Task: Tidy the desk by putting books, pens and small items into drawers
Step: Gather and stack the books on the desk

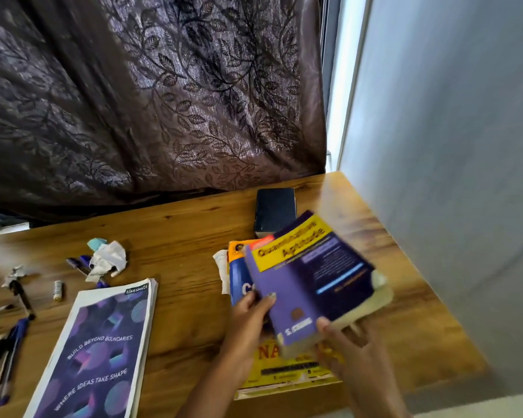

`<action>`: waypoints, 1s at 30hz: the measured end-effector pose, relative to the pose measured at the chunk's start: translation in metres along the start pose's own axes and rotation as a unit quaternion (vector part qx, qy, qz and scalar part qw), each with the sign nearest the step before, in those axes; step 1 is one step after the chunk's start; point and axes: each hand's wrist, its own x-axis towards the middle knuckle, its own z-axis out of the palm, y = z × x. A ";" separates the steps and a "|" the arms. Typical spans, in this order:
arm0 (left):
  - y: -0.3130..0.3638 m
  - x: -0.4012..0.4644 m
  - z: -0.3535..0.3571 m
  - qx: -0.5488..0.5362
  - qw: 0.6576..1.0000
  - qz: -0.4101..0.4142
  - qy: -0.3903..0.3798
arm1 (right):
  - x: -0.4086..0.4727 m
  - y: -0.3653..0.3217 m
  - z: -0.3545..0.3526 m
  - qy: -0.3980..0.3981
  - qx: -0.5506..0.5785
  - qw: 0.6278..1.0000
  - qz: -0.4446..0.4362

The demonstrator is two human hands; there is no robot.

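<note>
A thick purple and yellow aptitude book (314, 276) is lifted off the wooden desk (178, 224) at the right. My left hand (251, 315) grips its left edge with the thumb on the cover. My right hand (347, 345) grips its lower corner from below. Under it lie a blue and orange book (239, 273) and a yellow book (284, 372). A small dark book (274, 211) lies behind them. A stack of purple notebooks (103, 348) lies at the front left. Several pens (9, 354) and a small tube (57, 290) are scattered at the far left.
Crumpled white paper (106, 260) lies on a blue pen at mid-left. A brown leaf-patterned curtain (151, 95) hangs behind the desk. A pale wall (453, 146) bounds the desk on the right, close to the books.
</note>
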 end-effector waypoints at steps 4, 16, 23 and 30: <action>-0.010 0.004 -0.035 0.101 0.994 0.022 0.037 | -0.025 0.031 0.002 -0.119 0.077 0.970 0.198; -0.029 -0.004 -0.056 0.262 0.959 0.048 0.097 | 0.015 0.007 0.000 -0.064 -0.407 0.886 -0.215; -0.048 0.006 -0.045 0.162 0.982 0.098 0.013 | 0.040 0.037 0.063 -0.142 -0.673 0.632 -0.357; -0.052 0.005 -0.039 0.160 0.980 0.113 -0.028 | 0.069 0.053 0.071 -0.144 -0.776 0.558 -0.257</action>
